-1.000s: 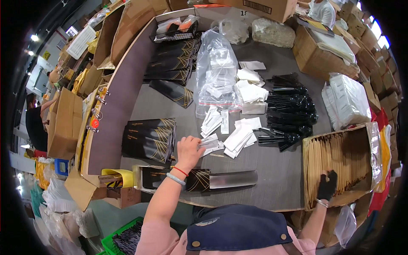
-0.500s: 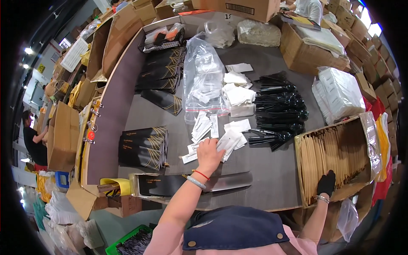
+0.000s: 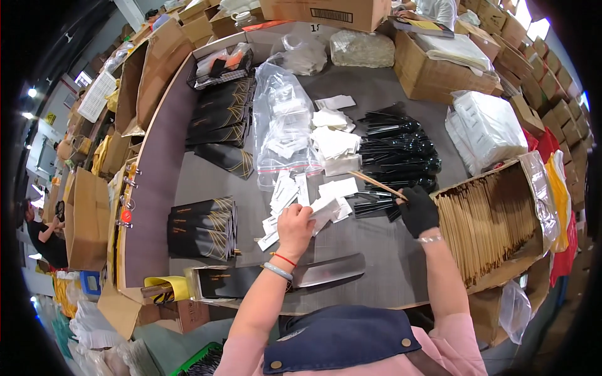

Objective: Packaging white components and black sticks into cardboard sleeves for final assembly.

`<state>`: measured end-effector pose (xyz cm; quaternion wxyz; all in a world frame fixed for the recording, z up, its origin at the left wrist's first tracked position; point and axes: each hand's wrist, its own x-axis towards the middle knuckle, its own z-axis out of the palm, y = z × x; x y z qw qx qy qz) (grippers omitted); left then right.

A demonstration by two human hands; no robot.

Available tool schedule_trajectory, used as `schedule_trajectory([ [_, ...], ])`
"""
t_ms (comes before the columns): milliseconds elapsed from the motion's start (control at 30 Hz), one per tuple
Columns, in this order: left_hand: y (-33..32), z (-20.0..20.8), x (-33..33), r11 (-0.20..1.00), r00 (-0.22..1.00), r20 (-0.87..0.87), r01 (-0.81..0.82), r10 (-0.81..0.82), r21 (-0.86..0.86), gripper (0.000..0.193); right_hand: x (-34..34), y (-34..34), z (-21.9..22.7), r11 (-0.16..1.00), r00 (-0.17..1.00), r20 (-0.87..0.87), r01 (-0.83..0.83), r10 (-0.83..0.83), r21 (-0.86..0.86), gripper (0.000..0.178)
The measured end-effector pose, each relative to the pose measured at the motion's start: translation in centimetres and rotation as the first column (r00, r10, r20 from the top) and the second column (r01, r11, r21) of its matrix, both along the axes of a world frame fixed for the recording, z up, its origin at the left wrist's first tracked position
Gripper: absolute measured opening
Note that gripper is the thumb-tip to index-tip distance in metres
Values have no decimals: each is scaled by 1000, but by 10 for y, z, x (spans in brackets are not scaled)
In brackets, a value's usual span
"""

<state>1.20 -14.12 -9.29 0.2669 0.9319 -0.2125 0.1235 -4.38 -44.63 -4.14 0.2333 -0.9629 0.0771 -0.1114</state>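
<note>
My left hand is closed on a small white paper packet lying among several loose white packets on the grey table. My right hand, in a black glove, pinches a thin pair of wooden chopsticks that points up and left over a pile of black plastic cutlery. A long black paper sleeve lies open-ended near the table's front edge, just below my left wrist. The two hands are about a hand's width apart.
A cardboard box full of wooden chopsticks stands at the right. A stack of black sleeves sits at the left, more further back. A clear plastic bag and white napkins lie mid-table. Cardboard boxes ring the table.
My right hand rose from the box's near corner to the table middle, now holding chopsticks. My left hand shifted right and picked up a white packet.
</note>
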Motion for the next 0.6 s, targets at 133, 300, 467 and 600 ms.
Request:
schedule_trajectory([
  [133, 6, 5, -2, 995, 996, 58, 71, -68, -63, 25, 35, -3, -22, 981, 988, -147, -65, 38, -182, 17],
  [300, 23, 14, -16, 948, 960, -277, -52, -38, -313, 19, 44, -5, -26, 943, 961, -272, -131, 45, -307, 14],
  [467, 42, 7, -11, 958, 913, -400, -184, 82, -222, 26, 39, -11, -26, 862, 981, -136, -187, 139, -470, 8],
  [600, 43, 8, -13, 985, 948, -282, -168, 150, -39, 26, 22, -4, 9, 920, 990, -89, -136, 111, -367, 8],
])
